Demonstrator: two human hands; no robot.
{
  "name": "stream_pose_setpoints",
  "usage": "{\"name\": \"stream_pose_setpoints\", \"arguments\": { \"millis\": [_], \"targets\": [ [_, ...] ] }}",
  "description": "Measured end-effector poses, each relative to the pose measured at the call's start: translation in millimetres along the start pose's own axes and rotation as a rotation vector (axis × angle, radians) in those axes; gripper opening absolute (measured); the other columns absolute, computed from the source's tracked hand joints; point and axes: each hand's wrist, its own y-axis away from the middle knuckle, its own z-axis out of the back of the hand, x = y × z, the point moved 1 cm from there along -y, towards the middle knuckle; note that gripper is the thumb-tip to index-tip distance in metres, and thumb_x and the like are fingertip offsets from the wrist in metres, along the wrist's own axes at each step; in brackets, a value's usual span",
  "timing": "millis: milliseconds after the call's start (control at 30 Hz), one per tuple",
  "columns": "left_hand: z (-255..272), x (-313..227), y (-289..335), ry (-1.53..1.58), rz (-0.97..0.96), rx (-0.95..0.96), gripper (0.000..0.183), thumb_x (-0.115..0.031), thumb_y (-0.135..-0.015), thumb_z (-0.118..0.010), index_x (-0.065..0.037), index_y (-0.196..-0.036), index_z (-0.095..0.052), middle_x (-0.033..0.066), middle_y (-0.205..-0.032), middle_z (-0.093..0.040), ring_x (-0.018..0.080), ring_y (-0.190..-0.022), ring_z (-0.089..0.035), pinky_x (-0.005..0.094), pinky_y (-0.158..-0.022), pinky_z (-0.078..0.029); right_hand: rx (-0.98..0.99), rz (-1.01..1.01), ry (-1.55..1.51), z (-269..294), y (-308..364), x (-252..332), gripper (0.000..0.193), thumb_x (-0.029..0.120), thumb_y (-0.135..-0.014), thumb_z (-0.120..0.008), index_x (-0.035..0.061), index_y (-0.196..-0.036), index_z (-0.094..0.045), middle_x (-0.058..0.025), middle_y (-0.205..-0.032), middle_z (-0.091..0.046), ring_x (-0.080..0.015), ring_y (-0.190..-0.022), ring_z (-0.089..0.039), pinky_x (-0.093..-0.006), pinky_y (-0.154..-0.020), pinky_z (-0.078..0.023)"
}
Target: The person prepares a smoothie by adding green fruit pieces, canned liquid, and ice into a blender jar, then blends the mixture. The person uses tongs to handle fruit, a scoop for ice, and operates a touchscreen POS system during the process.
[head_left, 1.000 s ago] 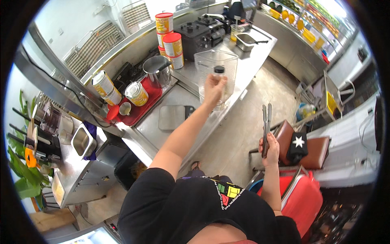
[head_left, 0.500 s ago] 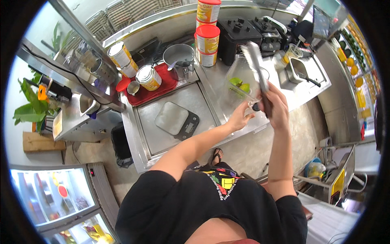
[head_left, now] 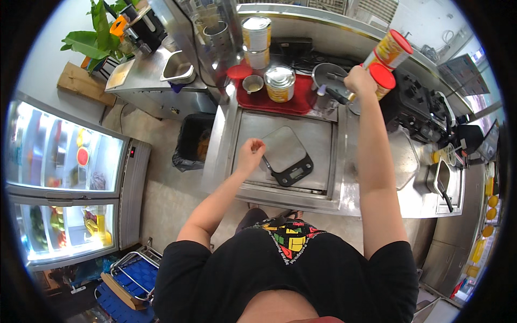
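My right hand (head_left: pixel 360 82) is closed above the right rim of a metal pot (head_left: pixel 324 105), in front of the red-lidded cans. What it grips, if anything, is hidden. Utensils lean in the pot, one with a lilac handle (head_left: pixel 322 90) and one with a thick black handle (head_left: pixel 337 97). My left hand (head_left: pixel 250 155) hovers at the left edge of a kitchen scale (head_left: pixel 285 148), fingers pinched together. A thin dark strip runs from its fingertips toward the scale, too small to name. The scale's plate carries nothing.
A red tray (head_left: pixel 293 106) holds a yellow can (head_left: pixel 280 84) and a small metal cup (head_left: pixel 252 84). Red-lidded cans (head_left: pixel 383 81) stand beside a black stove-like appliance (head_left: pixel 414 107). A clear container (head_left: pixel 404 159) lies partly behind my right forearm. A bin (head_left: pixel 188 142) stands left of the counter.
The view has swung left. My right hand has gone from the clear container to the pot, and the knife-like blade it held no longer shows. My left hand has moved beside the scale.
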Motion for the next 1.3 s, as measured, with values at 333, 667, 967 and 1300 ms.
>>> {"name": "stream_pose_setpoints", "arguments": {
  "millis": [333, 667, 967, 1300],
  "targets": [
    [19.7, 27.5, -167.6, 0.354, 0.240, -0.088, 0.042, -0.017, -0.086, -0.064, -0.002, -0.119, -0.041, 0.0087, -0.095, -0.058, 0.0146, -0.077, -0.062, 0.0267, -0.057, -0.049, 0.235, 0.103, -0.802, -119.4, 33.8, 100.3, 0.038, 0.039, -0.088, -0.056, 0.0045, -0.101, -0.065, -0.0119, -0.088, -0.067, -0.0240, -0.076, -0.064, -0.0342, -0.059, -0.051],
    [23.7, 35.6, -205.0, 0.454, 0.320, -0.103, 0.026, -0.019, -0.091, -0.058, -0.002, -0.107, -0.046, 0.0069, -0.087, -0.059, 0.0144, -0.065, -0.064, 0.0242, -0.043, -0.049, 0.160, -0.318, -1.549, -229.7, -12.7, 142.5, 0.074, 0.061, -0.077, -0.057, 0.0193, -0.135, -0.040, -0.0072, -0.145, -0.030, -0.0283, -0.132, -0.025, -0.0527, -0.101, -0.022],
    [22.0, 45.3, -211.3, 0.496, 0.250, 0.038, 0.014, -0.014, -0.093, -0.053, -0.001, -0.097, -0.056, 0.0057, -0.087, -0.059, 0.0128, -0.084, -0.061, 0.0260, -0.058, -0.054, 0.255, -0.370, -1.755, -209.2, -14.3, 139.3, 0.059, 0.032, -0.076, -0.065, 0.0221, -0.130, -0.044, -0.0099, -0.135, -0.039, -0.0357, -0.126, -0.032, -0.0633, -0.091, -0.035],
    [78.3, -36.6, -154.1, 0.681, 0.162, 0.453, 0.013, -0.023, -0.095, -0.052, -0.011, -0.095, -0.055, 0.0008, -0.094, -0.062, 0.0145, -0.094, -0.062, 0.0289, -0.074, -0.052, -0.141, 0.250, -1.489, -88.7, 41.0, 127.2, 0.073, 0.022, -0.068, -0.076, 0.0128, -0.133, -0.045, -0.0109, -0.115, -0.055, -0.0241, -0.102, -0.056, -0.0423, -0.084, -0.050]
  ]
}}
